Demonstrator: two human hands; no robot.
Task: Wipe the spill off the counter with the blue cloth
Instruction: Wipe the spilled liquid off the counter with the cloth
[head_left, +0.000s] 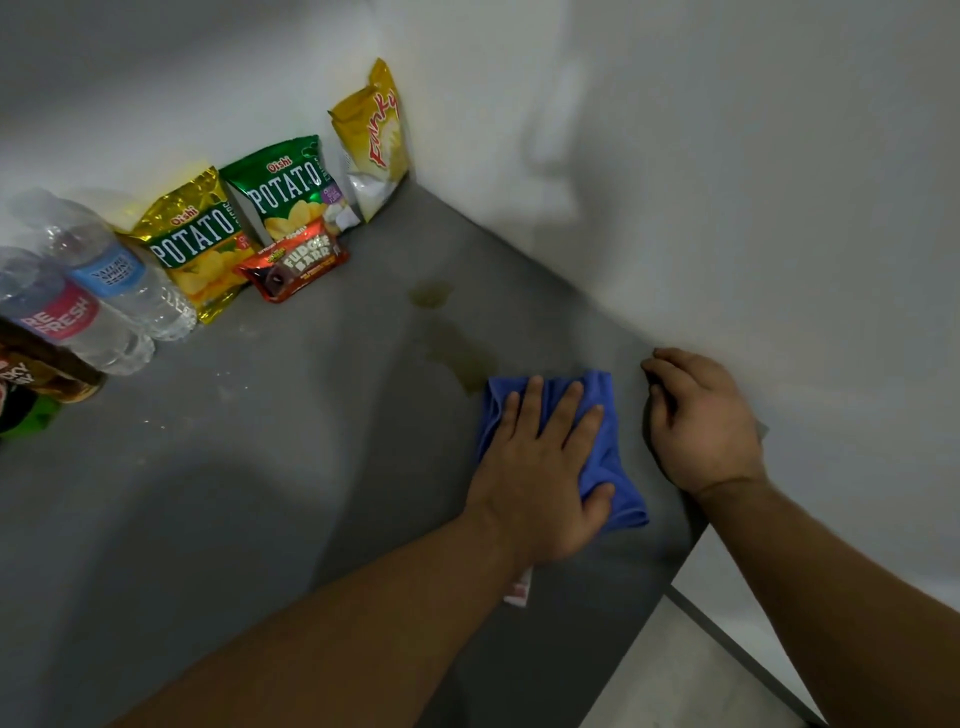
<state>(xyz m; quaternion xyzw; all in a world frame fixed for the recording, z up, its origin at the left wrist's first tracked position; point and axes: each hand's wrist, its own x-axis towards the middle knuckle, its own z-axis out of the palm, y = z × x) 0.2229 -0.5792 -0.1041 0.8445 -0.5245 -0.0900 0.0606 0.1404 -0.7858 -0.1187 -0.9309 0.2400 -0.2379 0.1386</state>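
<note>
Cloth, blue, lies on the bench beneath our flat, open left hand, its edge touching the yellowish spill. Right hand rests loosely curled, holding nothing. Risk: a light pass may smear liquid toward the snack packets.

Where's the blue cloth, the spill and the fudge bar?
blue cloth (605, 457), head view, bare right side.
spill (460, 356), head view, middle of the streak.
fudge bar (296, 265), head view, wrapper front.

Left hand hides most of blue cloth; bottles blurred.
</note>
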